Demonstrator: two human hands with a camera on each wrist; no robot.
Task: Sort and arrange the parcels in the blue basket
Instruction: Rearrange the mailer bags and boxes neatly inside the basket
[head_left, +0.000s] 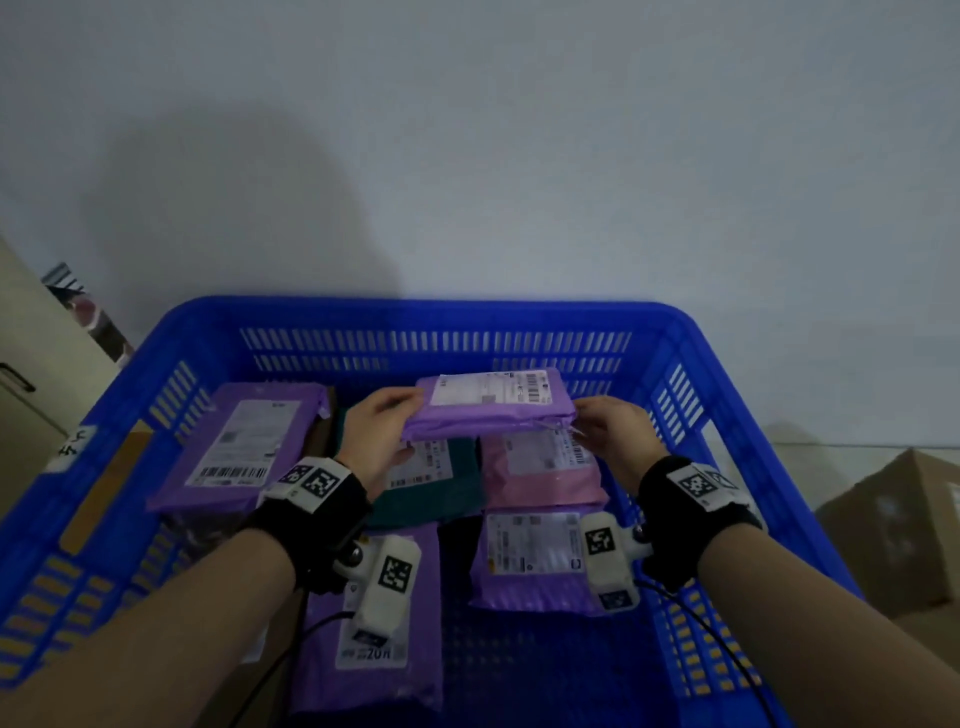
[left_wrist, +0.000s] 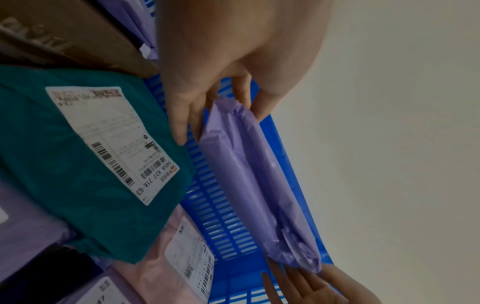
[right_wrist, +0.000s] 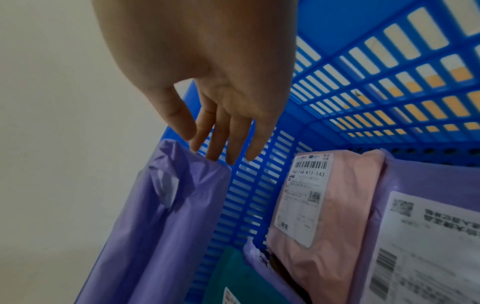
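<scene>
A purple parcel (head_left: 488, 415) with a white label hangs level above the middle of the blue basket (head_left: 436, 312). My left hand (head_left: 400, 421) pinches its left end, thumb on top and fingers beneath. In the left wrist view the left hand (left_wrist: 221, 107) closes on the crumpled end of the purple parcel (left_wrist: 246, 174). My right hand (head_left: 582, 421) holds the other end. In the right wrist view the right hand (right_wrist: 197, 148) has nearly straight fingers, with the tips nipping the corner of the purple parcel (right_wrist: 155, 226). A teal parcel (head_left: 441, 488) and a pink parcel (head_left: 545, 483) lie below.
A large purple parcel (head_left: 239, 447) leans at the basket's left, over a brown cardboard box (left_wrist: 78, 30). Two more purple parcels (head_left: 530, 561) (head_left: 374, 665) lie nearer me, with dark basket floor between them. Outside, a cardboard box (head_left: 893, 519) stands at the right. A pale wall rises behind.
</scene>
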